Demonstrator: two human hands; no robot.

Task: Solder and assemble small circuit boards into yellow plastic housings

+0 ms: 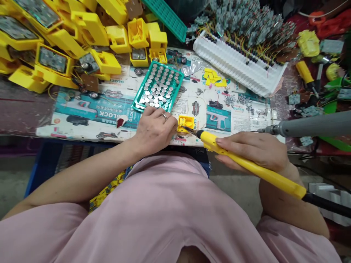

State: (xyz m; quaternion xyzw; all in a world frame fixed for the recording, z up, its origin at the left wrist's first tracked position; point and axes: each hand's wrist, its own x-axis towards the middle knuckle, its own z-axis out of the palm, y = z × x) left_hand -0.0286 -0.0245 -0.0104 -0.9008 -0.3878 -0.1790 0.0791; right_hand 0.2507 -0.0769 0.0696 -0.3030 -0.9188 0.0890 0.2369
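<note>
My right hand (255,149) is wrapped round a yellow-handled soldering iron (268,177), its dark cable running off to the right. The iron's tip points into a small yellow plastic housing (189,121) at the table's front edge. My left hand (157,128), fingers curled and with a ring on one, grips the left side of this housing; its fingertips are partly hidden. Just beyond my left hand lies a green tray (141,93) with many silver button cells (157,88) standing in rows and lying loose.
Yellow housings (90,29) are piled at the back left. A white ridged rack (238,64) with wired circuit boards (249,22) stands at the back right. Small yellow pieces (212,76) and tiny metal parts (241,100) lie mid-table. A grey electric screwdriver (312,123) juts in from the right.
</note>
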